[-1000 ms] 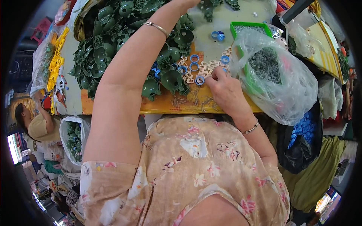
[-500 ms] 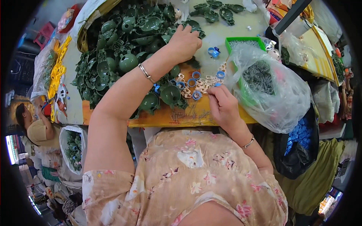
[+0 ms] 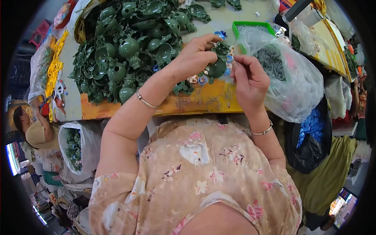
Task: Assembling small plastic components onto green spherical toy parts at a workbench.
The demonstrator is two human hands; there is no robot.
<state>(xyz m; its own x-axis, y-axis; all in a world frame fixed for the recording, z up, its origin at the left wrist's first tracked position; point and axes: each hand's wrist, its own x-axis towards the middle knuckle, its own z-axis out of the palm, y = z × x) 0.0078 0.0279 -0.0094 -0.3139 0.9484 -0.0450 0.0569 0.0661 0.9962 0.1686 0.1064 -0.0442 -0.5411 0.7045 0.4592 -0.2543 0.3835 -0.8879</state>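
Note:
My left hand (image 3: pixel 194 55) is closed on a dark green plastic toy shell (image 3: pixel 216 67), a rounded, hollow half with small shaped bits at its top. The shell is held up over the front of the table. Just right of it my right hand (image 3: pixel 252 80) is pinched, thumb against fingers; whatever they hold is too small to make out. A big pile of similar green shells (image 3: pixel 128 47) lies to the left of my left hand. Below the held shell, a blue ring (image 3: pixel 202 80) and small cream plastic pieces (image 3: pixel 192 79) show, partly hidden by the hands.
Beyond my right hand stands a green tray (image 3: pixel 234 28) of small grey pieces. A clear plastic bag (image 3: pixel 299 94) surrounds more dark screw-like pieces (image 3: pixel 270 58). A black bag (image 3: pixel 309 162) of blue parts hangs at the right. A white sack (image 3: pixel 84 137) stands at the left.
My left hand has come back from the pile's far side, nearer and to the right, with a green shell in it. My right hand has risen from the cream pieces toward that shell.

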